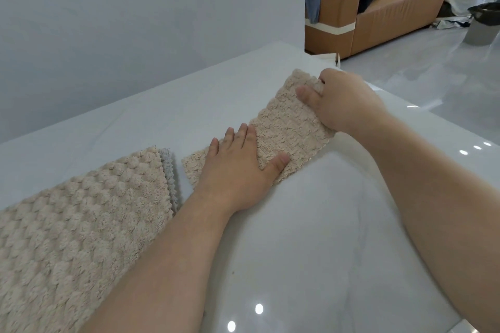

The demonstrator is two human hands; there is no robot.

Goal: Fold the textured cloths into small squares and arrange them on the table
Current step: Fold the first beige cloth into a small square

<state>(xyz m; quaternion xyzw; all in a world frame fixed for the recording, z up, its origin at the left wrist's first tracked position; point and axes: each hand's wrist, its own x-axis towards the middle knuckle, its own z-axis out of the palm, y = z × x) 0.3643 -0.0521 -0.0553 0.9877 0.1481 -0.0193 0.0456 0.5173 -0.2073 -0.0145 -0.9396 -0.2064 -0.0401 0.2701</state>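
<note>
Two hands at work on one beige cloth strip (289,127), lying diagonally on the white surface (297,238), toward its far right corner. Left hand (238,167) spread flat, fingers straight, pressing down the strip's nearer half, thumb near the strip's near edge. Right hand (343,103) clenched on the far end, thumb on top, fingers curled round the edge, bunching that end a little. By the look of it, mid-fold: far end ready to come over onto the pinned half.

Keep the left palm heavy and motionless, serving as anchor and marking the crease just past the fingertips. Carry the gripped end low and straight along the strip's own line, never sideways, landing corner on corner. Match the long edges before letting go. Thick, nubbly pile, likely to spring back, so press and smooth from the crease outward. Draw the left hand out gently from between the layers, then pin again from above. Mind the surface's edge close beside the right hand. Glossy top, probably slippery, so avoid tugging the whole strip along.

Just left of the left wrist: larger beige bubble-textured cloth (81,213) over a grey cloth (169,170), only the grey one's edge showing. Leave a gap there for setting down the finished square.
</note>
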